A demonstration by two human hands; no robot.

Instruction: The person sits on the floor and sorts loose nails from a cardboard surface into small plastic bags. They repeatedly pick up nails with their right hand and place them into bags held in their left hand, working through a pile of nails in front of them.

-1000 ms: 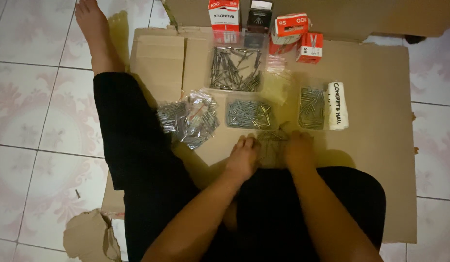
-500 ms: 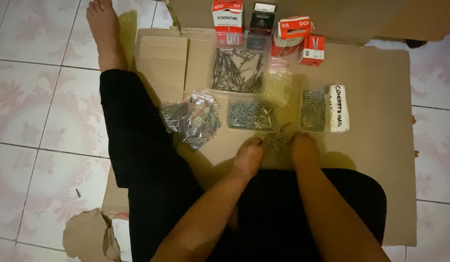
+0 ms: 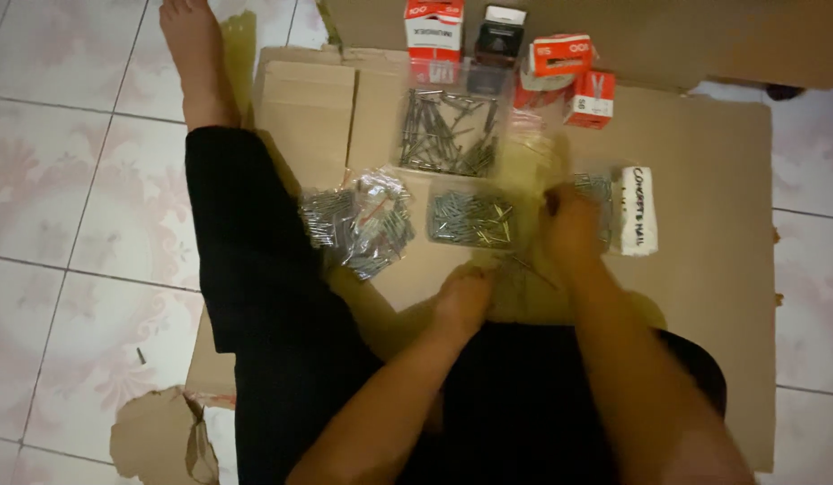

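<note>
My left hand [image 3: 466, 296] rests fingertips-down on the cardboard sheet [image 3: 704, 269], at the edge of a small scatter of loose nails [image 3: 524, 267]. My right hand [image 3: 571, 224] is lifted further out, its bunched fingers blurred over a clear box of small nails [image 3: 599, 187] next to a white hand-lettered label [image 3: 634, 211]. Whether it holds nails is hidden by the blur. A clear box of pale nails [image 3: 468, 218] lies just left of that hand.
A larger clear tray of dark nails [image 3: 448, 130] and red-and-white small boxes [image 3: 560, 63] stand at the back. Plastic bags of nails [image 3: 361, 220] lie by my black-trousered leg [image 3: 246, 269]. Tiled floor surrounds the cardboard; a torn cardboard scrap [image 3: 156, 440] lies lower left.
My right hand has left the loose nails near my lap and moved forward and right to the small clear box. My left hand stays by the loose nails.
</note>
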